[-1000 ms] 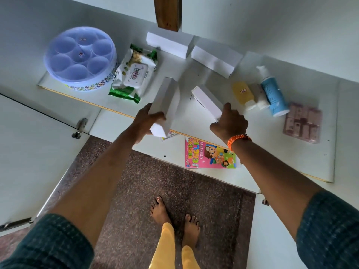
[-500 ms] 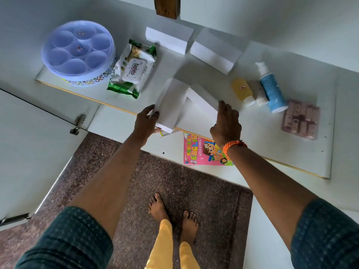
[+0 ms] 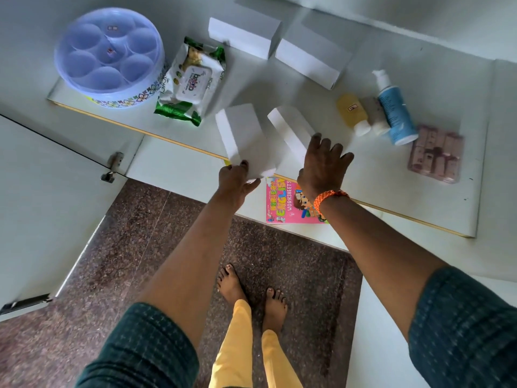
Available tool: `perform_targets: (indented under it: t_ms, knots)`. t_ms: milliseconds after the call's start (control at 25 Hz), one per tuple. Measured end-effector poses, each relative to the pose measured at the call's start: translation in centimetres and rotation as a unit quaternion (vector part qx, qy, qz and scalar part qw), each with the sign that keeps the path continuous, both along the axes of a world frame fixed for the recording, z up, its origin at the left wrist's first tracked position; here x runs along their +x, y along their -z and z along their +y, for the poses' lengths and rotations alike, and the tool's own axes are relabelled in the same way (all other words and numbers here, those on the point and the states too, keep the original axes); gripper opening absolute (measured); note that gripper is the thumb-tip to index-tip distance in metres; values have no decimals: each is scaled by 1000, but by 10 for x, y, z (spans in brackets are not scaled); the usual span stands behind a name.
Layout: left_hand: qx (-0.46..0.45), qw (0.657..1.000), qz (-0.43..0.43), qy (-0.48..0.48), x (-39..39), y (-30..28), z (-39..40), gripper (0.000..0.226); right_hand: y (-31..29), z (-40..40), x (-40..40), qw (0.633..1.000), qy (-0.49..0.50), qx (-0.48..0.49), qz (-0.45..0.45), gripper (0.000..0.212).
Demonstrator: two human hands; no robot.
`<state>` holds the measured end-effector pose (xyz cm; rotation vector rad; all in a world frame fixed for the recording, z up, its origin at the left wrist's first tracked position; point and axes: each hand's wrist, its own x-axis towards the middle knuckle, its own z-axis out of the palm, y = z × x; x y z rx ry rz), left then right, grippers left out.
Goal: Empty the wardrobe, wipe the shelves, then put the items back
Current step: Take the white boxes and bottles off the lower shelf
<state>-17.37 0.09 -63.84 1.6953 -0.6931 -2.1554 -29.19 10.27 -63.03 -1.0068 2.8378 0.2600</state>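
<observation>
floor [image 3: 134, 247]: speckled brown stone | bare feet [image 3: 251, 292] on it | yellow trouser legs [image 3: 237, 345]

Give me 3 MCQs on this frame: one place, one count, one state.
1. Where does the wipes pack lie?
A. Right beside the round lilac container
B. On the floor
C. On top of the blue bottle

2. How many plain white boxes are on the shelf?
A. Two
B. Four
C. Six

3. What is the left hand doing?
A. Hanging idle
B. Gripping the near end of a white box
C. Holding a cloth

Answers:
1. A, the pack sits just right of the container on the shelf.
2. B, two boxes at the back, two near the hands.
3. B, thumb and fingers pinch the box end; the right hand lies with spread fingers at the other near box.
</observation>
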Motion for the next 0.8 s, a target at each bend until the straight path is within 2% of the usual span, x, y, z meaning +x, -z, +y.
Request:
perform_targets:
  t_ms: [120,240,400,480,640,800]
  knots:
    - [-1,999,-3,-36,-7,2,5,41,5,-1,2,997,33,-36,-66,83]
    - [-2,999,-24,40,-8,1,2,42,10,4,1,988,31,-99,-115,81]
    - [-1,997,0,83,-12,1,0,45,9,11,9,980,5,-170,-99,79]
    - [12,989,-13,147,-13,2,4,51,8,12,16,978,6,-187,-98,80]
    - [35,970,-32,239,-8,7,20,39,3,10,20,971,-31,-226,-65,81]
    - [22,953,-56,298,-5,9,24,42,0,-1,28,976,-101,-188,-40,83]
